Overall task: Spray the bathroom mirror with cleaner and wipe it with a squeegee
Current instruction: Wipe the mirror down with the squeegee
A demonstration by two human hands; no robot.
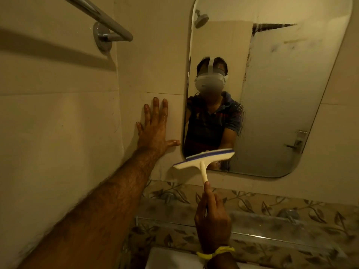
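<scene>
A narrow clear glass shelf (252,229) with a metal front edge runs along the wall below the mirror, fixed against a band of leaf-patterned beige tiles (291,206). Nothing seems to lie on it, though glare blurs its surface.

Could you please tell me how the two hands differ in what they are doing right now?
The left hand lies flat and open against the wall tile beside the mirror, fingers spread, holding nothing. The right hand is closed around the handle of the squeegee, whose blade sits at the mirror's lower left corner. The right wrist wears a yellow band; the left shows none. Both are bare.
</scene>
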